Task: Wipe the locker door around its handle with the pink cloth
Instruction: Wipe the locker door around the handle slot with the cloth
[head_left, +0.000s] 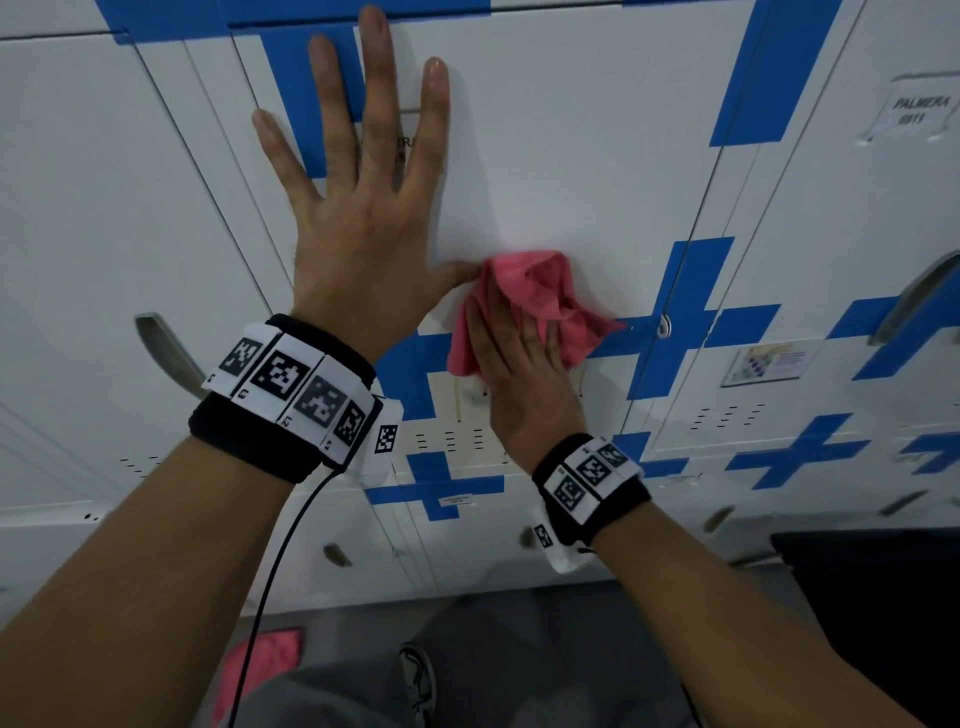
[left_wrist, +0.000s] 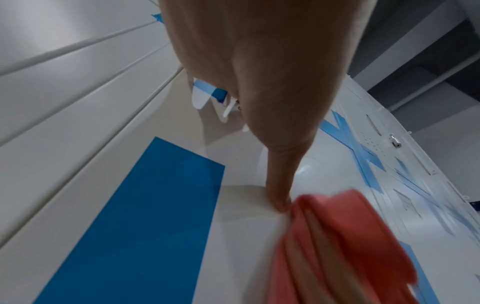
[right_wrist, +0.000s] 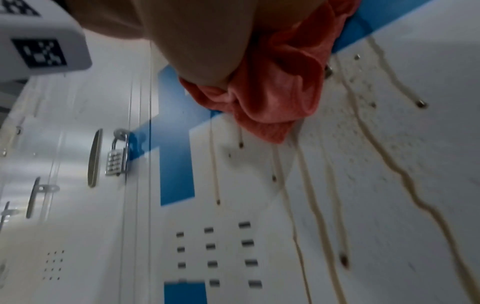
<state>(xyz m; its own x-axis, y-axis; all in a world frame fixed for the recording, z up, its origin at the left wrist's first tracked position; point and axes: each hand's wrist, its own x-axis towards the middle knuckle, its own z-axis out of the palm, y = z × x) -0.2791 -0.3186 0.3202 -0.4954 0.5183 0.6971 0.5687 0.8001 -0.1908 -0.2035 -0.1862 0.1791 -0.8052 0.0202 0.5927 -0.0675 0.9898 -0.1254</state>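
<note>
Left hand (head_left: 358, 223): flat on door (head_left: 561, 156), fingers spread
Right hand (head_left: 519, 374): presses cloth (head_left: 535, 291) to door, fingers seemingly straight, tips hidden
Cloth: bunched, touching left thumb

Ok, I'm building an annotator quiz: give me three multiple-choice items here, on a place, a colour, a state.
1. Where is the pink cloth? A draped over a handle; B pressed to the locker door under the right hand; C on a shelf.
2. The tape is: A blue; B green; C yellow.
3. The left hand is: A flat, fingers spread; B a fist; C gripping a padlock.
Answers: B, the right hand presses it there; A, blue strips cross the doors; A, its palm lies on the door.
</note>
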